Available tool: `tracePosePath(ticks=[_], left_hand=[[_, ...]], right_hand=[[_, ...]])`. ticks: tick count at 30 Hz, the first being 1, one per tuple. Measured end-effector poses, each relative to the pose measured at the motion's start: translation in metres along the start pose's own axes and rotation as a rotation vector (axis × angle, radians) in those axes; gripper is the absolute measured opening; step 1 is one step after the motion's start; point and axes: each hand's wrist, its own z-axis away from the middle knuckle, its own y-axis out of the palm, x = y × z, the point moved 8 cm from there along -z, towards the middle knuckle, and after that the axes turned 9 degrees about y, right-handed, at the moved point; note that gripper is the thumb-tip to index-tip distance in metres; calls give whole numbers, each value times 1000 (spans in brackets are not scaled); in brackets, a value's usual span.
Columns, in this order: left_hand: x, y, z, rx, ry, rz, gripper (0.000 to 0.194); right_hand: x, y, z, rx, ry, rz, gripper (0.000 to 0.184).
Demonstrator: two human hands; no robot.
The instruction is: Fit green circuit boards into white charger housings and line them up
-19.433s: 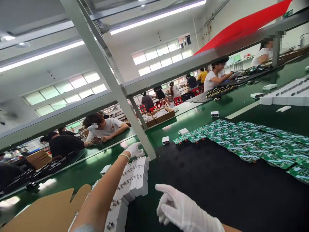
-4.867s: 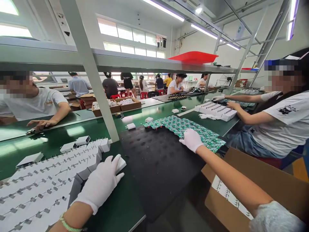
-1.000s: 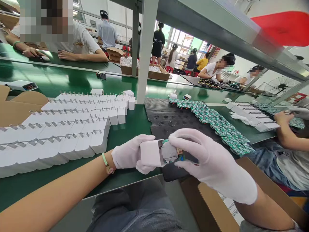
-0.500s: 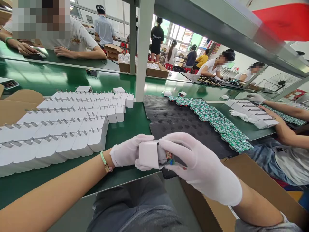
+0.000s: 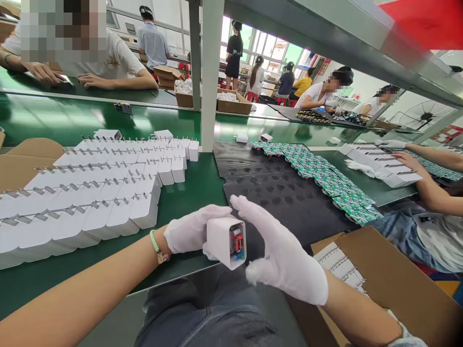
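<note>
My left hand (image 5: pixel 193 230), in a white glove, is shut on a white charger casing (image 5: pixel 226 242). The casing's open end faces me, and a small circuit board with red and green parts (image 5: pixel 237 243) sits inside it. My right hand (image 5: pixel 284 255), also gloved, stands to the right of the casing with its fingers spread and holds nothing. Rows of white chargers with metal prongs (image 5: pixel 94 193) lie to the left of my hands. Green circuit boards (image 5: pixel 318 178) lie in overlapping rows on a black dimpled mat (image 5: pixel 267 207).
A cardboard box (image 5: pixel 390 284) stands open at lower right, and a steel shelf post (image 5: pixel 207 82) rises behind the chargers. At right, a co-worker's gloved hands (image 5: pixel 405 156) rest on another charger row. Other workers sit along the green benches.
The circuit board has gone deeper into the casing and no longer sticks out. My right hand has opened and moved off the casing, which now shows its open end.
</note>
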Motion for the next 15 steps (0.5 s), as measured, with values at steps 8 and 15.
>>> tracePosePath(ticks=[8, 15], left_hand=[[8, 18, -1, 162, -75, 120, 50], [18, 0, -3, -43, -55, 131, 37]], right_hand=[[-28, 25, -15, 214, 263, -746, 62], [-37, 29, -16, 141, 359, -835, 63]])
